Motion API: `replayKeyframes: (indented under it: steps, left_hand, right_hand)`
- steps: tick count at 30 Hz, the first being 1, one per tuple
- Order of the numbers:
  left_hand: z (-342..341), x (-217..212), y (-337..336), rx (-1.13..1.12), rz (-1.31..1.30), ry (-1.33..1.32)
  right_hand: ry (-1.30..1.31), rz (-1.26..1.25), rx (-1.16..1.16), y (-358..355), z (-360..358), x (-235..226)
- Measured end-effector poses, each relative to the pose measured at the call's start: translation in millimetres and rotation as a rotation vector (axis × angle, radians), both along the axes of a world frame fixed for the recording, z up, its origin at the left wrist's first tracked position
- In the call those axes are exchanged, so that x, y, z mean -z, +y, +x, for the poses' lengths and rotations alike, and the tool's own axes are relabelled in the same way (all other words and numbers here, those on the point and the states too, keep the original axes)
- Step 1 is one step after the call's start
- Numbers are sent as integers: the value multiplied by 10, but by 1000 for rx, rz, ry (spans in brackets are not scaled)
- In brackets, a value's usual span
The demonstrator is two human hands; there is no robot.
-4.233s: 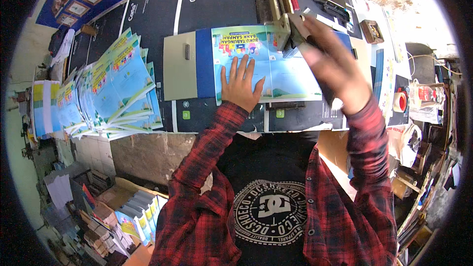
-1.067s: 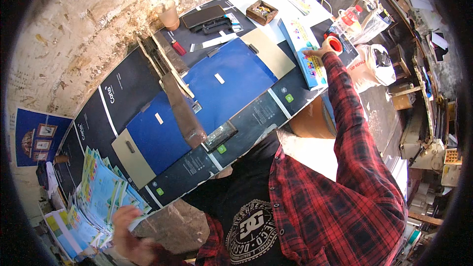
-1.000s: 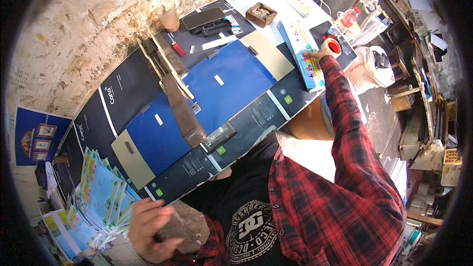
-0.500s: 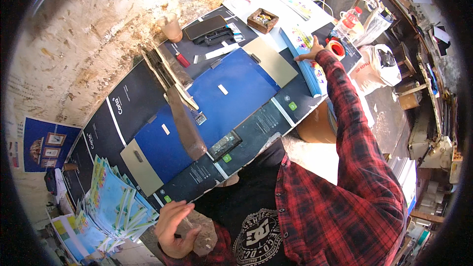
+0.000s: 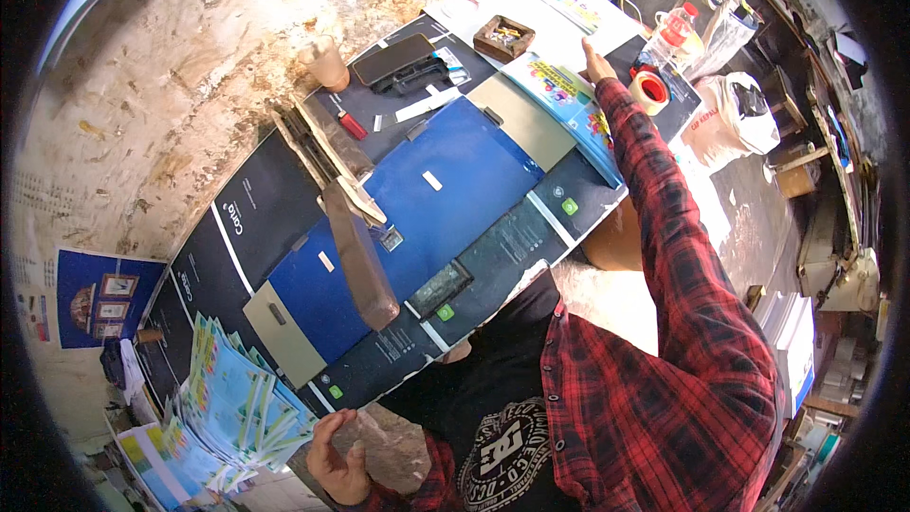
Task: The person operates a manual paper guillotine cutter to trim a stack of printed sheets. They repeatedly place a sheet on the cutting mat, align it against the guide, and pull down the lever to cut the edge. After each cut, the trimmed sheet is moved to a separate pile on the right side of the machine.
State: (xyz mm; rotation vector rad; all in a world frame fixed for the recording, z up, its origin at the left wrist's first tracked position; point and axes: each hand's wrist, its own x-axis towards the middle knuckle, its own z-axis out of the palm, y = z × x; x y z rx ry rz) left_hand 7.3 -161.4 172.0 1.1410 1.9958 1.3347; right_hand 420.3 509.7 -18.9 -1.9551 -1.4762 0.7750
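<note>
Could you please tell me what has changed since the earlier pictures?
The sheet under the left hand is gone from the blue board; that hand is now off the table's near edge. The right hand has moved from the brown arm to the printed stack, which has shifted left toward the grey board. The wooden box stayed put.

A red-and-black plaid shirt with buttons fills the frame's lower right, open over a white-printed black T-shirt
</note>
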Motion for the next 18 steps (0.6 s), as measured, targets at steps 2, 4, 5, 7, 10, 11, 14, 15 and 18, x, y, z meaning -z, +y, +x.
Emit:
replayKeyframes:
  steps: [2,4,5,7,10,11,14,15,18]
  left_hand:
    - [-6,-12,-74,-40,-23,14]
    - [-16,-60,-103,-29,-65,27]
    - [-26,-125,-81,13,-92,27]
    - [-74,-109,-120,77,-172,24]
    - [-142,97,-186,76,-191,-12]
    - [-36,133,-130,11,-107,-36]
    - [77,47,-23,-18,-60,-21]
    - [79,22,6,8,-76,-1]
    - [80,89,-21,-9,-66,-39]
  right_hand:
    - [19,58,-62,-232,-162,-244]
    - [-118,178,-135,-503,-233,-472]
    - [-294,254,-243,-595,-146,-478]
    - [-590,115,-395,-760,-108,-586]
    - [-649,-157,-429,-1013,-151,-632]
    - [-683,-100,-397,-1094,-232,-652]
    - [-742,38,-309,-1315,-371,-634]
    - [-738,67,-276,-1356,-345,-618]
    - [-660,-11,-276,-1383,-337,-628]
